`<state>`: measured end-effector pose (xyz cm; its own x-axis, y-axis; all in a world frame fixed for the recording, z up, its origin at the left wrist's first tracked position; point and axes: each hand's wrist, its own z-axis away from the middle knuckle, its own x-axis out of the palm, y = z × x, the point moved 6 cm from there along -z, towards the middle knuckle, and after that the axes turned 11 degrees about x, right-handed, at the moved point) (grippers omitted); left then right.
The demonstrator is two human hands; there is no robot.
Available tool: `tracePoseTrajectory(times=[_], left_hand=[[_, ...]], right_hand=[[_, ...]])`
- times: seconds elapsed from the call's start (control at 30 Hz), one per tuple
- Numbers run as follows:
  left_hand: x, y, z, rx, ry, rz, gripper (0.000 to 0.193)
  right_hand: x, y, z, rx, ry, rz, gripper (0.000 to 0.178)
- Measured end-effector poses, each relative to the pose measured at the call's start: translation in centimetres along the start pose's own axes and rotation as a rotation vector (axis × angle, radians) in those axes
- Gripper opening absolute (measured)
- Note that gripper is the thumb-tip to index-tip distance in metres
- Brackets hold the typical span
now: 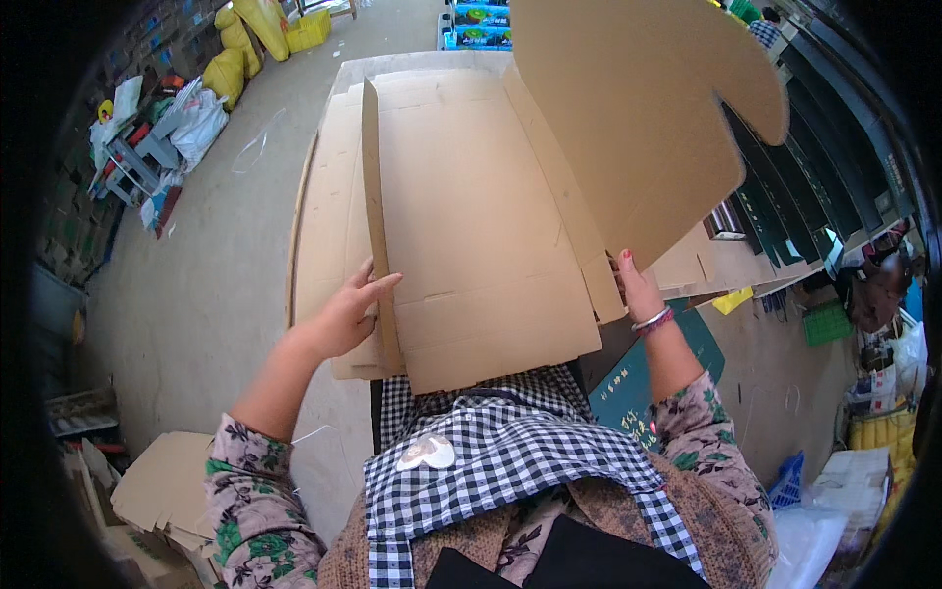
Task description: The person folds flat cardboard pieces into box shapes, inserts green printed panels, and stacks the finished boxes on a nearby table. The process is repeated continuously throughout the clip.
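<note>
The carton (471,236) lies opened out between the fingers of both hands, its bare base facing up, the near edge just over the apron (510,422). The left hand (341,316) is at the near end of the upright left flap (375,211); its digits are spread, one reaching across the flap's top edge toward the base, the others on the outer side. Whether they pinch the flap, I cannot tell.

The right hand (640,285) is at the carton's near right corner, thumb raised, other fingers partly hidden beside the folded edge; their grip cannot be told. Ahead of those fingers, the big panel (648,128) stands up and leans outward to the right. Bracelets (654,321) circle the wrist behind them, and below is a green board (692,348). Left of the left fingers, more cardboard (329,196) shows from under the carton.
</note>
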<state>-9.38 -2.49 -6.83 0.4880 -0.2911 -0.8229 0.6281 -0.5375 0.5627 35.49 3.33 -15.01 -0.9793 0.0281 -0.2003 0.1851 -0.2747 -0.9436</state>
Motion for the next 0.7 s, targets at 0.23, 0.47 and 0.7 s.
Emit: tracePoseTrajectory(times=[0.23,0.47,0.7], left_hand=[[-0.6,-4.3,-3.1,-0.236,0.332,-0.266,0.027],[3.6,1.7,0.2,0.046,0.416,-0.481,0.065],[5.2,2.9,3.5,0.033,0.063,-0.411,0.079]], right_hand=[[5.3,-0.9,-1.1,0.125,-0.804,-0.773,0.065],[8.0,-4.9,4.4,0.106,-0.435,-0.888,0.058],[8.1,-4.4,4.2,0.167,-0.463,-0.876,0.047]])
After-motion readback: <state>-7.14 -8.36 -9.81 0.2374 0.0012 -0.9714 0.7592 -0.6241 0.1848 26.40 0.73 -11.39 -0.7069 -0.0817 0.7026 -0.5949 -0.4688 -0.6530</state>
